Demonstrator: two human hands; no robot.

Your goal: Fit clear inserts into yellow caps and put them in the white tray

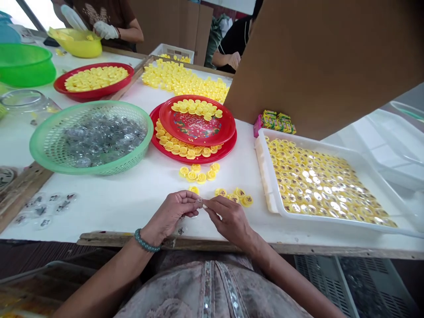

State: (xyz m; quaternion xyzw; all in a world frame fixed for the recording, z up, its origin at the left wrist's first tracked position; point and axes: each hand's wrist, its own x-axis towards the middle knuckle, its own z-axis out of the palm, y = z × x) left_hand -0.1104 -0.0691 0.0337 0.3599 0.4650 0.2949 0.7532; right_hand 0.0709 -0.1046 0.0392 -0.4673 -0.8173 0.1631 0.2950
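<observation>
My left hand [179, 210], with a beaded bracelet [146, 241] on its wrist, pinches a small clear printed disc [199, 201]. The fingertips of my right hand [230, 218] close on the disc's other side. Just beyond my fingers lies a yellow round piece [194, 190], with a loose group of yellow pieces [201, 177] farther back. To the right of it are several yellow pieces with dark prints [240, 193]. Another clear disc [181, 230] rests on the table below my left hand. Much of the pinched disc is hidden by fingers.
A green basket [43, 148] of clear discs stands left; loose printed discs [41, 210] lie near it. Stacked red plates [228, 128] hold yellow pieces. A white tray [281, 207] of finished-looking yellow pieces sits right, before a cardboard sheet [324, 57]. Two people work across the table.
</observation>
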